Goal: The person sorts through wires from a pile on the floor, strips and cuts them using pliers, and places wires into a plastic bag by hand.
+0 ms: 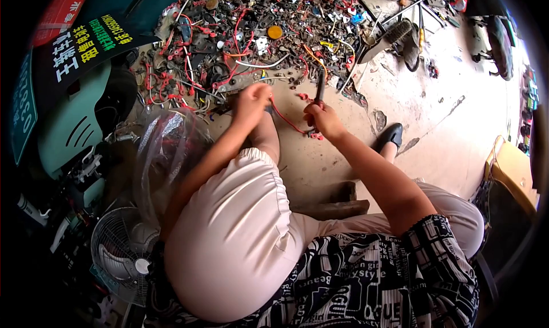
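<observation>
My left hand (251, 104) is closed, its fingers pinched at one end of a thin red wire (284, 119). The wire curves down and right from these fingers to small red and dark pieces (314, 135) just below my right hand. My right hand (325, 120) is wrapped round a dark, elongated tool (321, 87) that points upward, away from me; its exact kind is not clear. Both hands are above the floor between my knees, a short way apart. A small red piece (302, 96) lies on the floor between them.
A wide heap of scrap parts and wires (257, 34) covers the floor ahead. A clear plastic bag (163, 151) and a fan (127, 254) stand at left, near a pale green scooter panel (74, 119). A wooden block (329, 209) lies below my hands.
</observation>
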Tool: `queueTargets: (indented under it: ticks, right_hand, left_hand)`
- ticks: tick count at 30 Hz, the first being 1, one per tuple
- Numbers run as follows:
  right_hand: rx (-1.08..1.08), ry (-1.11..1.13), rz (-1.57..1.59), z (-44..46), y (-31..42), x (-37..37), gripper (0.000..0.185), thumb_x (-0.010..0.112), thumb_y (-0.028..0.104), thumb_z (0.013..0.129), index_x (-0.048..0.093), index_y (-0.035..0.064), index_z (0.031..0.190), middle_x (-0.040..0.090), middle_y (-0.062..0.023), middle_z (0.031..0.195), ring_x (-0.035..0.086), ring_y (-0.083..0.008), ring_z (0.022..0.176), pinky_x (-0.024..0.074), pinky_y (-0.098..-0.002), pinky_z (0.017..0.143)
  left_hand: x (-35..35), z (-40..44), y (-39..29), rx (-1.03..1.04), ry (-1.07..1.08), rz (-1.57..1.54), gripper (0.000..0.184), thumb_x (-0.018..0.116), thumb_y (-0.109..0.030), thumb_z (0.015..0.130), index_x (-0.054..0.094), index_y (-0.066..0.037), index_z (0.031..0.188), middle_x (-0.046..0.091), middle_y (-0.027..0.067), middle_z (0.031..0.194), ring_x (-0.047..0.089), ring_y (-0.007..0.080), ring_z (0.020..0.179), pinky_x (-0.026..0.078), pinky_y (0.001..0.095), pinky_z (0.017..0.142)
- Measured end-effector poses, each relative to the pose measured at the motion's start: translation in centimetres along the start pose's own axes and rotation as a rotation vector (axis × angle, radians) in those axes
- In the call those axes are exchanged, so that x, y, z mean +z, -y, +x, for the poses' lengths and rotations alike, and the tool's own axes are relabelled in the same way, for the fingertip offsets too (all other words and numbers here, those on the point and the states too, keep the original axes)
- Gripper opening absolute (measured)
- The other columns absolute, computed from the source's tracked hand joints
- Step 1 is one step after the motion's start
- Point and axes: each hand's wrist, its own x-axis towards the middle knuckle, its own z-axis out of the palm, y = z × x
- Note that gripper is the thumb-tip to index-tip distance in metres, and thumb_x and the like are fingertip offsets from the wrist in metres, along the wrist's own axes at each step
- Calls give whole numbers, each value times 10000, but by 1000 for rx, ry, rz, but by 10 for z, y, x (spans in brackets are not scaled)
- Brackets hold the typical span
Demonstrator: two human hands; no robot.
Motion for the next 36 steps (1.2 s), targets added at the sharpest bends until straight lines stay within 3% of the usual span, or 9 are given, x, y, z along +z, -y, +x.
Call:
queueTargets:
  ticks: [4, 7, 9, 13, 20, 27, 32, 34, 36]
  right_hand:
    - [-18, 1, -73, -13, -11, -32, 172, 474, 166, 827, 538, 11, 866, 535, -62, 632, 516, -158, 519, 421, -291, 472]
    - [115, 18, -133, -20, -17, -36, 157, 464, 145, 820, 541, 13, 858, 550, -70, 633, 511, -154, 491, 411, -291, 437]
    - [134, 9, -121, -26, -21, -32, 142, 457, 129, 813, 543, 19, 838, 573, -77, 653, 512, -151, 471, 406, -288, 413]
    - [149, 21, -237, -24, -39, -31, 133, 470, 132, 799, 554, 30, 786, 594, -68, 674, 525, -144, 479, 425, -289, 428]
    - [196, 21, -290, -27, -36, -32, 96, 465, 125, 809, 527, 55, 786, 576, -55, 680, 483, -127, 461, 367, -269, 403]
    - [106, -90, 110, -55, 21, -16, 132, 506, 153, 819, 529, 32, 864, 569, -57, 665, 484, -125, 461, 386, -254, 431]
    - [-252, 285, 214, -85, 94, -9, 135, 542, 205, 829, 542, 76, 868, 572, -19, 686, 488, -65, 552, 340, -220, 434]
    - [-269, 471, 173, -119, 139, -5, 181, 499, 189, 809, 491, 24, 883, 566, -99, 832, 542, -135, 670, 424, -248, 572]
    - [-292, 777, 326, -156, 173, -3, 227, 533, 173, 769, 487, 12, 922, 574, -148, 869, 576, -188, 717, 455, -264, 653]
  left_hand:
    - [-27, 12, 22, 162, -191, 198, 151, 603, -167, 839, 645, -41, 912, 663, 70, 796, 625, 147, 686, 485, 267, 629]
    - [-23, 4, -2, 258, -145, 514, 123, 608, -132, 803, 655, -76, 902, 653, 92, 812, 631, 217, 708, 493, 307, 647]
    - [-10, 5, -8, 473, -6, 672, 132, 615, -121, 766, 662, -100, 888, 633, 98, 807, 610, 278, 764, 489, 351, 683]
    - [18, 10, -5, 654, 169, 790, 178, 614, -100, 758, 657, -90, 930, 611, 89, 880, 581, 285, 874, 470, 362, 789]
    - [45, 15, -10, 665, 212, 964, 381, 538, -57, 779, 551, -144, 1149, 507, 80, 1123, 546, 277, 1003, 463, 407, 822]
    - [55, 20, -18, 567, 266, 1065, 404, 484, -51, 805, 534, -183, 1184, 479, 104, 1134, 528, 308, 1026, 461, 416, 819]
    - [53, 21, -28, 607, 256, 966, 386, 554, -108, 785, 531, -149, 1168, 475, 124, 1151, 518, 327, 1031, 446, 408, 848]
    - [49, 9, -54, 706, 342, 1072, 450, 612, -166, 770, 511, -109, 1205, 451, 159, 1262, 493, 319, 1090, 414, 394, 908]
    - [54, 59, 27, 536, 376, 665, 430, 576, -128, 786, 501, -66, 1204, 418, 104, 1312, 458, 293, 1136, 402, 388, 930]
